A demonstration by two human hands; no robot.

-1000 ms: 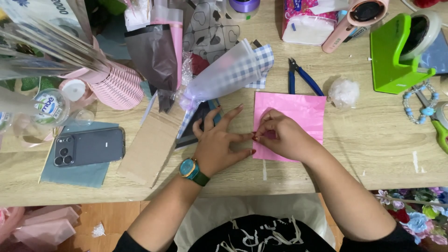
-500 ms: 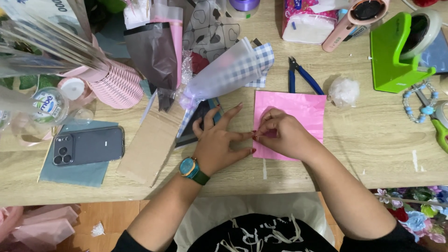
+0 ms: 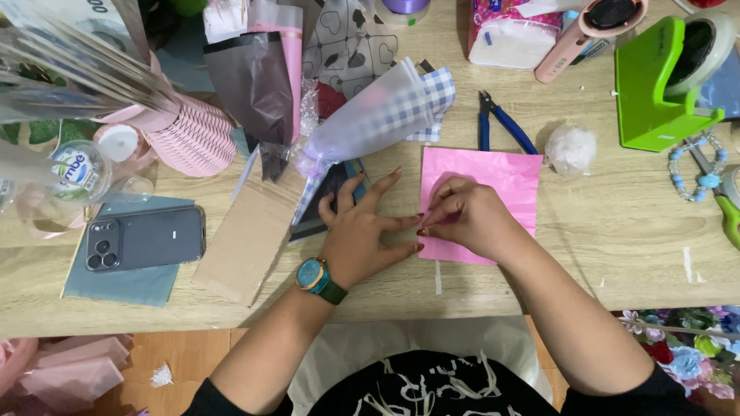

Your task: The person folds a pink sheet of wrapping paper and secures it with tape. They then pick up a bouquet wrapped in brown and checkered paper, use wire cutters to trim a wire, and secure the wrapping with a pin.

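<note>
- Work piece: pink paper sheet (image 3: 493, 189) lies flat on the wooden table (image 3: 617, 254), with no fold visible in the exposed part; judged as an early stage, shaping of the sheet not yet done
- Right hand (image 3: 466, 219): rests on the lower left part of the pink paper sheet, fingers curled closed and pinching its left edge
- Left hand (image 3: 362, 235): just left of the pink paper sheet, palm down, fingers spread open; fingertips meet the sheet's left edge next to the right hand and grip nothing
- Wrapped cone (image 3: 378, 115), clear film over checked paper, lies above and left of the pink paper sheet; judged to be a finished piece
- Blue pliers (image 3: 497, 123) lie just above the pink paper sheet, untouched
- White film wad (image 3: 570, 150) lies at the sheet's upper right corner
- Containers, relative to the pink paper sheet:
  - Green tape dispenser (image 3: 655, 85), far upper right, holds a tape roll
  - Tissue pack (image 3: 512, 35), above, a tissue sticking out of its top
  - Pink ribbed cup (image 3: 193, 135), far left, holds clear film sheets
- Phone (image 3: 146, 239) lies far left on a blue-grey paper, well apart from the hands
</note>
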